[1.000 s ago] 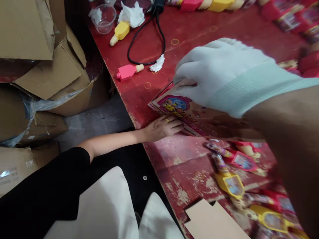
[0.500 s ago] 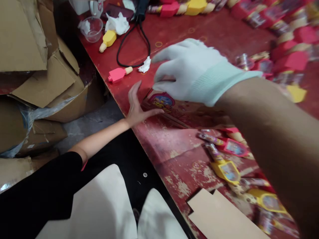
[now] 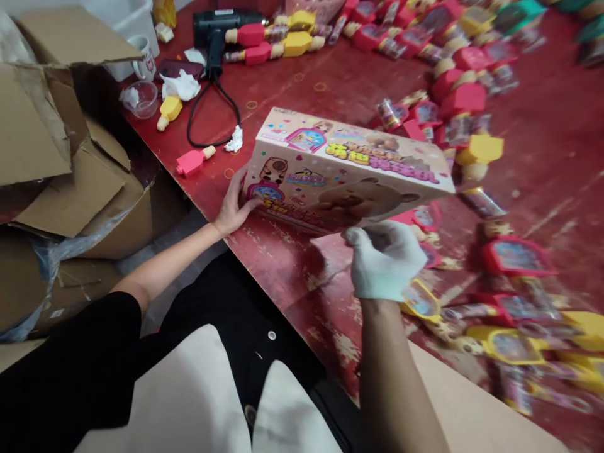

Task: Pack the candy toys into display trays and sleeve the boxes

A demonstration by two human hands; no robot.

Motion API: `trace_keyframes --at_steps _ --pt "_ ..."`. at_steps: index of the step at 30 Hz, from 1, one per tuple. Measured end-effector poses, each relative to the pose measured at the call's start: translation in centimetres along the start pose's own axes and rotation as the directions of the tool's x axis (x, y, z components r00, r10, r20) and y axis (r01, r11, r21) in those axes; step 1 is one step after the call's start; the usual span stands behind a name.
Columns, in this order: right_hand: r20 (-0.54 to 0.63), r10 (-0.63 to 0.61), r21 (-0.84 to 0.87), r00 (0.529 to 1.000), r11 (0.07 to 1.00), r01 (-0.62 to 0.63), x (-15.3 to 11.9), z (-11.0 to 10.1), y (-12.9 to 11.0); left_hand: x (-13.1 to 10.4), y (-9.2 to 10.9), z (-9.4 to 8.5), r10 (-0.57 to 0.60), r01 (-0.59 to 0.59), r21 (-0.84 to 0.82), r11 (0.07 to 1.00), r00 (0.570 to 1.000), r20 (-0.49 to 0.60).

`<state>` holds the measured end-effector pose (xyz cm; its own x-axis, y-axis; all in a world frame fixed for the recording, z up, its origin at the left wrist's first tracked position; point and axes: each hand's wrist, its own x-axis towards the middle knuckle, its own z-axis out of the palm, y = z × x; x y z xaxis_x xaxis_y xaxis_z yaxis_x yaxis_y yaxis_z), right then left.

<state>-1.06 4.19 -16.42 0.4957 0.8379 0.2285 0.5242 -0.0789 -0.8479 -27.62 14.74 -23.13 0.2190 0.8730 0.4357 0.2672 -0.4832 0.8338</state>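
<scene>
Pink box point(image 3: 340, 179), bear-printed, brightly lettered; left fingers point(image 3: 234, 185) clasp its end, right fingers point(image 3: 361, 245) curl, grip unclear.

Red table point(image 3: 363, 85), far left: dark heat gun point(image 3: 216, 41), black cord point(image 3: 190, 119) looped nearer; white mug point(image 3: 140, 60); clear plastic cup point(image 3: 147, 104), crumpled tissue point(image 3: 181, 85) just right. Left, off the table: opened brown cartons point(image 3: 94, 201), piled, plastic film point(image 3: 59, 242) across them.

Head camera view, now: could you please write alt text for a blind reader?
A bare left hand holds the left end of a printed pale-pink cardboard box at a worn red table; a white-gloved right hand is by the box's lower edge. Pinkish-red and yellow plastic pieces lie around.
</scene>
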Motion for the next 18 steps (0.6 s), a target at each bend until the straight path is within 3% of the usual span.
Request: trace_keyframes --at_steps 3,5,6,7,9,11,13,14,16,18 --pt "0.03 -0.054 -0.032 0.998 0.998 0.055 0.4 0.5 1.5 0.4 0.1 -1.0 0.026 -0.025 -0.118 0.993 1.0 0.01" --pt "0.127 -0.174 -0.083 0.976 0.979 0.186 1.1 -0.8 1.1 1.8 1.0 -2.9 0.124 -0.122 -0.11 0.986 0.992 0.015" --pt "0.12 -0.276 -0.113 0.954 0.951 0.289 1.5 -1.7 0.4 2.9 1.8 -4.1 0.186 -0.184 -0.07 0.98 0.982 0.015" --pt "0.079 -0.391 -0.147 0.917 0.905 0.399 2.0 -2.7 -0.6 4.2 2.7 -5.4 0.243 -0.243 -0.012 0.97 0.97 0.021" --pt "-0.004 -0.607 -0.206 0.795 0.778 0.593 3.1 -4.3 -3.2 6.8 4.7 -7.5 0.305 -0.311 0.127 0.942 0.95 0.061" --pt "0.104 -0.75 -0.217 0.654 0.624 0.751 4.2 -4.9 -5.6 8.8 6.4 -8.3 0.326 -0.354 0.233 0.906 0.933 0.151" --pt "0.286 -0.765 -0.14 0.577 0.563 0.815 5.3 -4.2 -6.8 9.7 7.5 -7.8 0.343 -0.413 0.289 0.864 0.902 0.263" --pt "0.319 -0.761 -0.117 0.565 0.56 0.82 5.7 -3.6 -6.8 9.8 7.8 -7.5 0.349 -0.44 0.297 0.847 0.883 0.313" --pt "0.307 -0.738 -0.1 0.601 0.603 0.792 6.3 -2.2 -5.9 9.9 8.2 -7.0 0.347 -0.452 0.271 0.85 0.867 0.359" --pt "0.281 -0.705 -0.075 0.651 0.661 0.747 6.1 -1.2 -4.7 10.3 8.9 -7.3 0.321 -0.384 0.178 0.906 0.897 0.304"
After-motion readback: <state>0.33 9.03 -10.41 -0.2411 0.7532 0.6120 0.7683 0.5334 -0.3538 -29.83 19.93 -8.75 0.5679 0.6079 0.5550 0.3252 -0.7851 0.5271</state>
